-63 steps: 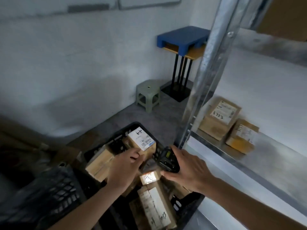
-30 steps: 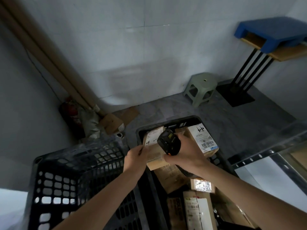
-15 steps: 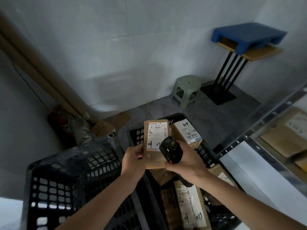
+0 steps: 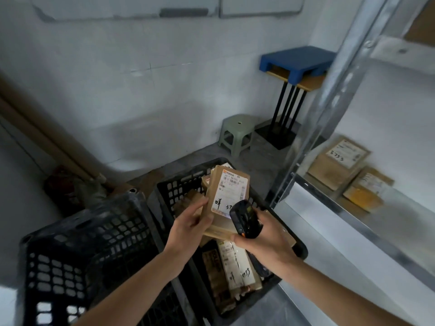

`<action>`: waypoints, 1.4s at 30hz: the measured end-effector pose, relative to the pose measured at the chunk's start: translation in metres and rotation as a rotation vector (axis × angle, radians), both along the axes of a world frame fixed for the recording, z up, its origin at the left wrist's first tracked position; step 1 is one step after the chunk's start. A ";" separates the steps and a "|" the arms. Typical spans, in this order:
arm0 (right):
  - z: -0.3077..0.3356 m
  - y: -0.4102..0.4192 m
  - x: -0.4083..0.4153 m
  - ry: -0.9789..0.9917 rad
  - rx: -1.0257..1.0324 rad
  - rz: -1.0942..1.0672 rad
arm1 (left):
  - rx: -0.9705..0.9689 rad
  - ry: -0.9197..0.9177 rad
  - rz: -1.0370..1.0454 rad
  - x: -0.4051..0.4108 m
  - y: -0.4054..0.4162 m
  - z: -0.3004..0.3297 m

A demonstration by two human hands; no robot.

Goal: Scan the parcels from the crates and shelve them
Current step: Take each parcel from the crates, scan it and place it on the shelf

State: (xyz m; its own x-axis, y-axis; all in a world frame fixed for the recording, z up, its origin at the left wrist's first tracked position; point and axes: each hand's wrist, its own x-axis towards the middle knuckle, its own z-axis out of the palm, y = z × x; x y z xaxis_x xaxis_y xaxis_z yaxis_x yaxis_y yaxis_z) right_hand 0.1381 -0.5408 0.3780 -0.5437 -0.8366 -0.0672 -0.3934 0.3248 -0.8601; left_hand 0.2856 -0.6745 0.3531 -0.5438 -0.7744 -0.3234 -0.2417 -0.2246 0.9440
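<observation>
My left hand (image 4: 189,228) grips a flat brown parcel (image 4: 227,196) by its lower left edge, holding it upright above the black crate (image 4: 179,187). Its white label with handwriting faces me. My right hand (image 4: 263,241) holds a black handheld scanner (image 4: 244,218) against the parcel's lower right corner. Several more brown parcels (image 4: 231,267) lie in the crate below my hands. On the metal shelf (image 4: 367,222) to the right sit two labelled parcels, the larger one (image 4: 336,158) behind the smaller one (image 4: 364,189).
A second black crate (image 4: 77,250) stands at the lower left, touching the first. A steel shelf upright (image 4: 329,100) rises at the right. A green plastic stool (image 4: 236,132) and a blue-topped stand (image 4: 294,64) stand by the back wall. Cardboard scraps (image 4: 146,182) lie on the floor.
My left hand lifted the parcel out of the crate and raised it. The scanner came up against its label. My view swung right, bringing the shelf and its parcels back in.
</observation>
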 end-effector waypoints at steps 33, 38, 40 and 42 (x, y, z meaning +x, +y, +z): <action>0.056 0.230 -0.092 0.676 0.675 -0.081 | -0.190 -0.108 -0.302 -0.061 0.142 0.023; 0.059 0.242 -0.102 0.724 0.703 -0.123 | -0.184 -0.091 -0.311 -0.067 0.145 0.025; 0.059 0.248 -0.105 0.705 0.707 -0.142 | -0.183 -0.081 -0.316 -0.069 0.148 0.028; 0.060 0.252 -0.107 0.679 0.701 -0.157 | -0.191 -0.078 -0.318 -0.070 0.149 0.029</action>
